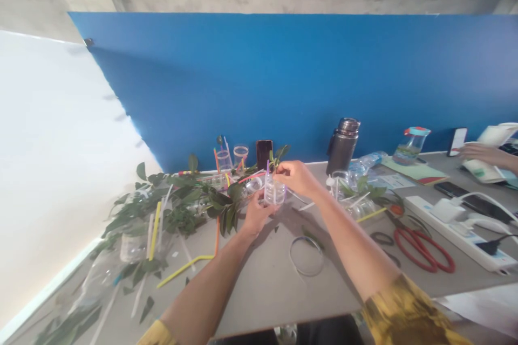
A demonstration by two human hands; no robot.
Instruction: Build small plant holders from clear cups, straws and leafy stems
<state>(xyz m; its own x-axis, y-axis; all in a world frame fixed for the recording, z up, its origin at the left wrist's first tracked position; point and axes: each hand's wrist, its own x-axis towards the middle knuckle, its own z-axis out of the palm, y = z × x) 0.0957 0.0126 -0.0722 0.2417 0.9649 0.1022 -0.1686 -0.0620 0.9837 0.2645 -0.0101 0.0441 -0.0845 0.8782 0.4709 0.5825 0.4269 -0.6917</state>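
Observation:
A small clear plastic cup [274, 193], cut like the base of a bottle, stands upright on the grey table between my hands. A purple straw [267, 168] and a leafy sprig [280, 155] rise from it. My left hand [257, 214] is wrapped round the lower left side of the cup. At its rim, my right hand [297, 177] pinches near the sprig's stem; the fingertips are too small to show exactly what they grip. A coil of thin clear wire [306, 256] lies in front of the cup.
Leafy cuttings [182, 215] and straws, including a yellow straw [155, 230], crowd the left. Red-handled scissors [423, 248], a power strip [461, 232] and a dark thermos [343, 145] are at right. A phone [264, 153] leans behind. Another person's hand [481, 153] is far right.

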